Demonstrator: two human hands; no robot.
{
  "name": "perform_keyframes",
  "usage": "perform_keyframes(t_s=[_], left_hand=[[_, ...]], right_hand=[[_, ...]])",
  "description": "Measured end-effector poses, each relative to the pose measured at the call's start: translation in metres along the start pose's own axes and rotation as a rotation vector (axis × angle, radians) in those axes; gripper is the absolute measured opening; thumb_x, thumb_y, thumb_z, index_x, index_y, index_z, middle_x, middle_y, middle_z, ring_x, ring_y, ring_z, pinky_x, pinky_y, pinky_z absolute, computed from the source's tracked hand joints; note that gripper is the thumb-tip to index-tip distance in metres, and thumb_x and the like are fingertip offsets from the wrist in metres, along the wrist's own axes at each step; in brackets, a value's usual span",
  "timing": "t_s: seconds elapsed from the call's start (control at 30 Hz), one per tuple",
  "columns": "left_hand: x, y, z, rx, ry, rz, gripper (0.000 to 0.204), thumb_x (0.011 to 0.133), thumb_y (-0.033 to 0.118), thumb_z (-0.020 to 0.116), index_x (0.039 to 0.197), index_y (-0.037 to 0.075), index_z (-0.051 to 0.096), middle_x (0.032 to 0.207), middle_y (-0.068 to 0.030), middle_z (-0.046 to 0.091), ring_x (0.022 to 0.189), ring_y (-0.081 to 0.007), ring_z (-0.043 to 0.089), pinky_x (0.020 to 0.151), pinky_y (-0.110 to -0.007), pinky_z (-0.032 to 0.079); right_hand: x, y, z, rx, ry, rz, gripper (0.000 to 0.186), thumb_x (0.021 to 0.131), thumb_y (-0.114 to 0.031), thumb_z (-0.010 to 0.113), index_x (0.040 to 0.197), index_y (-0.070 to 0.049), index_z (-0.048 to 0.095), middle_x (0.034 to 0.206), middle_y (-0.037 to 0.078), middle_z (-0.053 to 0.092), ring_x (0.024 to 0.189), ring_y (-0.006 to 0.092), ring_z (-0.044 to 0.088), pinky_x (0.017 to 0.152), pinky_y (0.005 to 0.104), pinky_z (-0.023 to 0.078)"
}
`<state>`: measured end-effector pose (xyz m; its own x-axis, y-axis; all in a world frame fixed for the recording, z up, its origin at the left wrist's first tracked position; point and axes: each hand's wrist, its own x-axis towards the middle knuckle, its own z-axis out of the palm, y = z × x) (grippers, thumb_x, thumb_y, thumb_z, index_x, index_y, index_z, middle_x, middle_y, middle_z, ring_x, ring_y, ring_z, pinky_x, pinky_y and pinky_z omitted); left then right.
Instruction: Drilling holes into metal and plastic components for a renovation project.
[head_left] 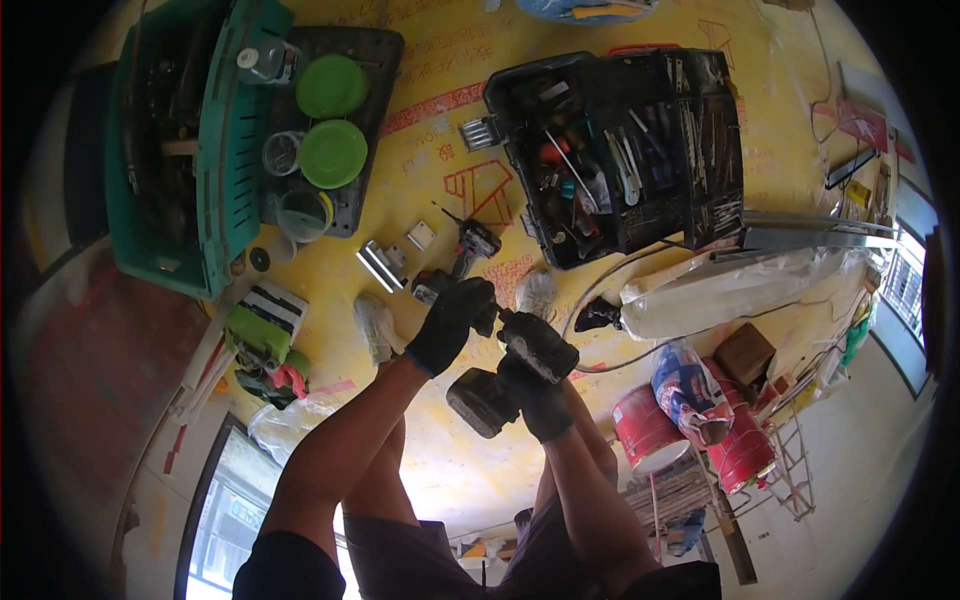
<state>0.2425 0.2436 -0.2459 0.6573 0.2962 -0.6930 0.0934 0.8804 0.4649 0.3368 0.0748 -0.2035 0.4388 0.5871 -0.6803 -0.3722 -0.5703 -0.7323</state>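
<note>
In dark gloves, both my hands are in front of my body. My right hand (537, 402) is wrapped around the grip of a dark cordless drill (540, 345), whose battery points toward my lower left. My left hand (450, 325) is closed at the drill's front end, its fingertips by the narrow tip there; what they pinch is hidden. Just beyond, a second cordless drill (472, 245) with a thin bit lies on the floor. Left of that drill are shiny metal pieces (382, 266) and a small pale plate (421, 235).
An opened black toolbox (625, 240) full of hand tools sits ahead right. A teal crate (222, 150) and a dark board (376, 110) with green-lidded tubs (333, 153) stand left. Red buckets (645, 425), a cable (600, 368) and a wrapped white bundle (730, 295) lie right.
</note>
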Motion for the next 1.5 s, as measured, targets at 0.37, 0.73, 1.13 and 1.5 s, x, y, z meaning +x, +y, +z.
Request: perform_keyframes(t_s=[0.37,0.73,1.13,1.5], left_hand=[[0.008,0.072,0.017,1.163,-0.334,0.612,0.019,0.094,0.016,0.068,0.109,0.006,0.066,0.095,-0.0165,0.069,0.090,-0.0377,0.067,0.079,-0.046,0.053],[0.005,0.109,0.008,1.265,-0.604,0.345,0.029,0.081,0.003,0.074,0.108,0.004,0.063,0.093,-0.0141,0.069,0.088,-0.0372,0.068,0.077,-0.043,0.055],[-0.010,0.102,0.038,1.060,-0.493,-0.004,0.026,0.097,0.006,0.061,0.123,0.005,0.055,0.091,-0.0185,0.064,0.085,-0.0362,0.067,0.076,-0.043,0.051],[-0.007,0.080,0.037,1.137,0.058,0.590,0.061,0.087,0.022,0.077,0.138,0.003,0.050,0.129,-0.0191,0.053,0.126,-0.0386,0.049,0.110,-0.047,0.038]], right_hand=[[-0.012,-0.004,-0.012,0.367,-0.071,0.272,0.049,0.089,-0.001,0.069,0.136,-0.007,0.056,0.107,0.001,0.061,0.086,0.0081,0.061,0.071,0.0267,0.051],[-0.012,-0.023,-0.010,0.702,-0.245,0.355,0.055,0.085,-0.003,0.078,0.136,-0.005,0.056,0.110,0.001,0.063,0.097,0.0113,0.060,0.085,0.0290,0.053],[-0.013,0.003,-0.014,0.606,-0.304,0.165,0.059,0.086,-0.003,0.075,0.140,-0.005,0.054,0.128,0.004,0.062,0.110,0.0127,0.057,0.095,0.0312,0.050],[-0.001,-0.025,0.003,0.056,-0.137,-0.151,0.058,0.093,-0.007,0.071,0.147,-0.004,0.049,0.146,0.012,0.056,0.137,0.0228,0.052,0.113,0.0354,0.043]])
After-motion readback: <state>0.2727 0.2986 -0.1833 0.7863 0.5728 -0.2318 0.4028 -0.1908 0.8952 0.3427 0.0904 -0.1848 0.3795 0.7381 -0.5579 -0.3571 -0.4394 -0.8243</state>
